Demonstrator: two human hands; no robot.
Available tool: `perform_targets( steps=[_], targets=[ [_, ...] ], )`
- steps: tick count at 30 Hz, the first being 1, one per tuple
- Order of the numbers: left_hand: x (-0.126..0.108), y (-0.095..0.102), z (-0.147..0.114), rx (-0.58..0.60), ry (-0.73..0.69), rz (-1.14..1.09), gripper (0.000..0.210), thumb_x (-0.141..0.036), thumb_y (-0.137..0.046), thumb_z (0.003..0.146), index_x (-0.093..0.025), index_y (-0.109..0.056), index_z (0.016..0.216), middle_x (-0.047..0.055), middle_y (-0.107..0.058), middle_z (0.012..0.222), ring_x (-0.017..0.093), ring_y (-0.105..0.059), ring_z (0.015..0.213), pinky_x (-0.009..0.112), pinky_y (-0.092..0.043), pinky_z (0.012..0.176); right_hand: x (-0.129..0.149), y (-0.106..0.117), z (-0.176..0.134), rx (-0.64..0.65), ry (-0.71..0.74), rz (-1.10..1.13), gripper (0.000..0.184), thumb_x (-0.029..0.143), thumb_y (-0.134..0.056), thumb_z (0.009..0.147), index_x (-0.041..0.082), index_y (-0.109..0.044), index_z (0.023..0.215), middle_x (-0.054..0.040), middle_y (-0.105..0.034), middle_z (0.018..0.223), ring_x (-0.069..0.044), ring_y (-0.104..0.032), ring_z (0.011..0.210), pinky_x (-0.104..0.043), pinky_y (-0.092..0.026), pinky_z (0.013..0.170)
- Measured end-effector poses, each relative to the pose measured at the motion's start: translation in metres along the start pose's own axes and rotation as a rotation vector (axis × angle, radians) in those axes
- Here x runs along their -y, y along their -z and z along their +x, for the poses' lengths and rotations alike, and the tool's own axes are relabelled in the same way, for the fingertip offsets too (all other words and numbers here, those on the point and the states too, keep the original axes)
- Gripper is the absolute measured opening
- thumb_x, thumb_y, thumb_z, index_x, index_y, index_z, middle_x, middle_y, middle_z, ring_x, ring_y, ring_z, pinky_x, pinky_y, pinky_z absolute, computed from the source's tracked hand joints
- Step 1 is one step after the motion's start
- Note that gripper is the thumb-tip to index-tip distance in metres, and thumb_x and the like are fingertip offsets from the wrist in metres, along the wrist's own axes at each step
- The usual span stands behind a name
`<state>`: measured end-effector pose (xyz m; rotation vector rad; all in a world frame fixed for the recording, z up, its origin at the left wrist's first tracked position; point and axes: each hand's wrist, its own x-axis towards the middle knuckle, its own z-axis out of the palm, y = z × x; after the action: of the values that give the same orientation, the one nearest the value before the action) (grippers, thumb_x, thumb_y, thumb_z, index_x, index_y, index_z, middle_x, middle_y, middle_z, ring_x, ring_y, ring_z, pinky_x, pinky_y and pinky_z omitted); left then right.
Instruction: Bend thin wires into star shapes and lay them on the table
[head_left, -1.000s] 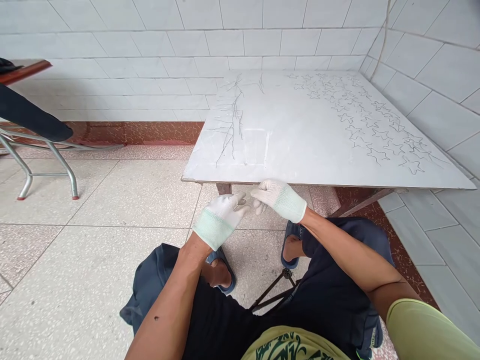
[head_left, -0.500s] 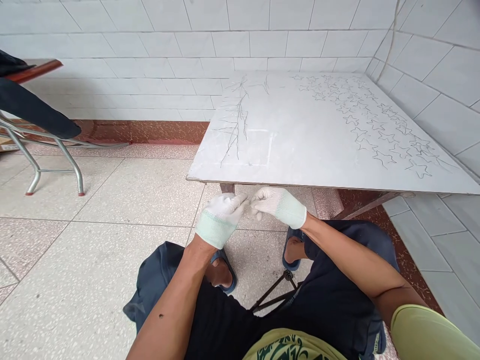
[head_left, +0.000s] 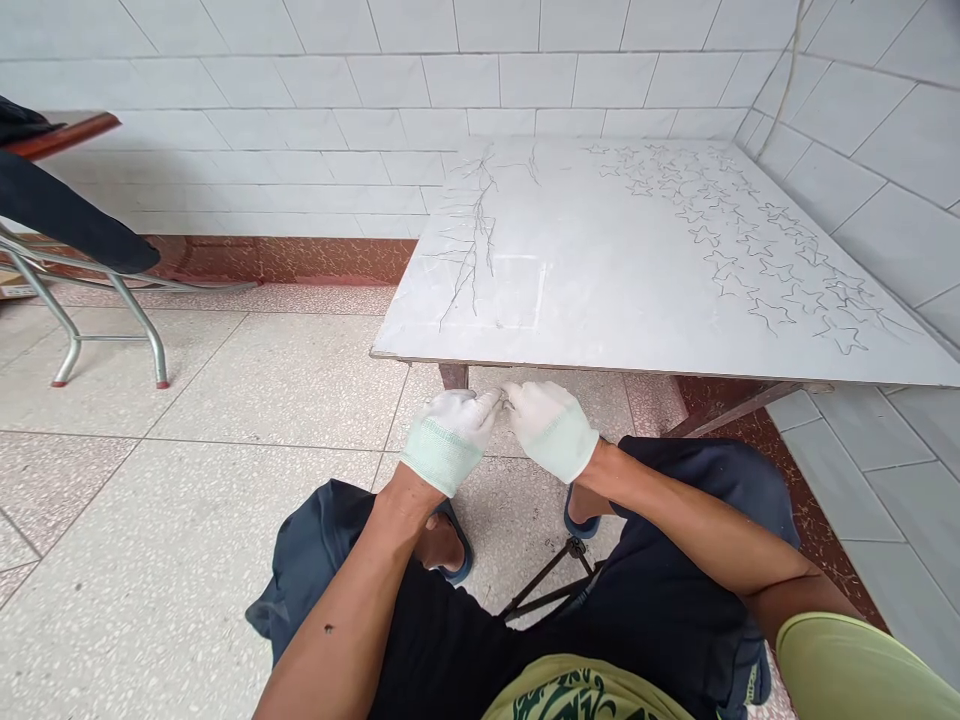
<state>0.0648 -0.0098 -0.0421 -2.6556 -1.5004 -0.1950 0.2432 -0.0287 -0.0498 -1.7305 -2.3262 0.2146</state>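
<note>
My left hand and my right hand, both in white knit gloves with pale green cuffs, meet just below the table's front edge. Their fingers are pinched, with the fingertips almost touching. Between them a small dark bit of thin wire shows; the gloves hide most of it. On the white tabletop, several loose wires lie in a tangled strip at the left. Many wire stars are spread over the right side, some overlapping.
A wooden table leg stands just beyond my left hand. Dark folding-stand legs are between my feet. At the far left, a metal-framed stool stands with a person's dark-clad leg above it. Tiled walls bound the table behind and right.
My right hand has turned, its knuckles now pointing up and its wrist lower. My left hand has shifted slightly right, and the fingertips have come closer together.
</note>
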Motion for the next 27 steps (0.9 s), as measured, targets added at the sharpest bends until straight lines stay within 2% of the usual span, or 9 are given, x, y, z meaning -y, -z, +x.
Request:
perform_targets(
  steps=[5, 9, 11, 13, 17, 19, 21, 24, 27],
  targets=[
    [-0.002, -0.004, -0.002, -0.084, -0.017, 0.005, 0.038, -0.028, -0.043, 0.111, -0.023, -0.080, 0.119, 0.011, -0.080, 0.087, 0.025, -0.073, 0.080, 0.033, -0.048, 0.067, -0.004, 0.005, 0.002, 0.003, 0.025, -0.053, 0.034, 0.022, -0.045, 0.111, 0.018, -0.074, 0.129, -0.0176, -0.077, 0.100, -0.030, -0.070, 0.096, -0.039, -0.045, 0.089],
    [-0.003, -0.004, -0.001, -0.155, 0.071, -0.133, 0.036, -0.029, -0.047, 0.110, -0.022, -0.080, 0.124, 0.012, -0.084, 0.103, 0.027, -0.077, 0.097, 0.035, -0.056, 0.086, -0.009, 0.015, 0.006, 0.001, 0.110, -0.065, 0.039, 0.031, -0.039, 0.116, 0.017, -0.072, 0.131, -0.0150, -0.076, 0.101, -0.029, -0.070, 0.097, -0.039, -0.044, 0.085],
    [-0.002, 0.000, 0.000, -0.134, 0.156, -0.279, 0.036, -0.031, -0.050, 0.110, -0.023, -0.080, 0.127, 0.011, -0.084, 0.115, 0.027, -0.077, 0.107, 0.036, -0.057, 0.095, -0.011, 0.018, 0.006, 0.012, 0.156, -0.065, 0.039, 0.031, -0.039, 0.117, 0.015, -0.074, 0.126, -0.0158, -0.076, 0.100, -0.029, -0.069, 0.096, -0.039, -0.042, 0.084],
    [0.003, 0.008, -0.001, -0.040, 0.196, -0.468, 0.038, -0.037, -0.050, 0.110, -0.024, -0.080, 0.129, 0.009, -0.084, 0.121, 0.026, -0.077, 0.110, 0.037, -0.057, 0.099, -0.013, 0.016, 0.006, 0.026, 0.160, -0.055, 0.039, 0.029, -0.040, 0.117, 0.014, -0.076, 0.116, -0.0160, -0.075, 0.098, -0.028, -0.068, 0.094, -0.038, -0.042, 0.085],
    [0.028, 0.022, -0.007, 0.152, 0.145, -0.905, 0.057, -0.064, -0.050, 0.106, -0.020, -0.080, 0.127, 0.009, -0.084, 0.119, 0.028, -0.077, 0.111, 0.042, -0.058, 0.106, -0.017, 0.006, 0.006, 0.056, 0.155, -0.018, 0.038, 0.028, -0.043, 0.116, 0.016, -0.077, 0.104, -0.0125, -0.075, 0.098, -0.025, -0.066, 0.092, -0.035, -0.041, 0.084],
    [0.044, 0.022, -0.009, 0.147, 0.214, -1.146, 0.073, -0.073, -0.044, 0.105, -0.014, -0.077, 0.132, 0.016, -0.084, 0.118, 0.032, -0.077, 0.116, 0.047, -0.056, 0.110, -0.020, 0.002, 0.007, 0.073, 0.164, 0.045, 0.034, 0.028, -0.046, 0.115, 0.018, -0.076, 0.103, -0.0097, -0.075, 0.100, -0.023, -0.066, 0.091, -0.033, -0.040, 0.082],
    [0.056, 0.018, -0.010, 0.079, 0.319, -1.310, 0.084, -0.078, -0.041, 0.103, -0.007, -0.074, 0.134, 0.022, -0.083, 0.116, 0.035, -0.078, 0.113, 0.052, -0.058, 0.107, -0.022, 0.001, 0.008, 0.103, 0.157, 0.141, 0.029, 0.025, -0.049, 0.113, 0.018, -0.075, 0.101, -0.0073, -0.075, 0.100, -0.020, -0.065, 0.088, -0.031, -0.040, 0.080],
    [0.059, 0.016, -0.008, 0.032, 0.352, -1.341, 0.081, -0.077, -0.049, 0.100, -0.007, -0.073, 0.135, 0.022, -0.083, 0.116, 0.034, -0.079, 0.112, 0.052, -0.058, 0.108, -0.022, 0.004, 0.006, 0.139, 0.120, 0.284, 0.023, 0.019, -0.054, 0.109, 0.019, -0.075, 0.098, -0.0047, -0.076, 0.095, -0.018, -0.065, 0.085, -0.028, -0.040, 0.081],
    [0.046, 0.018, -0.004, 0.121, 0.269, -1.136, 0.062, -0.069, -0.061, 0.095, -0.015, -0.081, 0.119, 0.013, -0.086, 0.105, 0.029, -0.080, 0.103, 0.046, -0.060, 0.103, -0.019, 0.007, 0.004, 0.147, 0.078, 0.399, 0.022, 0.020, -0.059, 0.105, 0.020, -0.077, 0.093, -0.0020, -0.076, 0.090, -0.017, -0.066, 0.083, -0.027, -0.042, 0.081]
  ],
)
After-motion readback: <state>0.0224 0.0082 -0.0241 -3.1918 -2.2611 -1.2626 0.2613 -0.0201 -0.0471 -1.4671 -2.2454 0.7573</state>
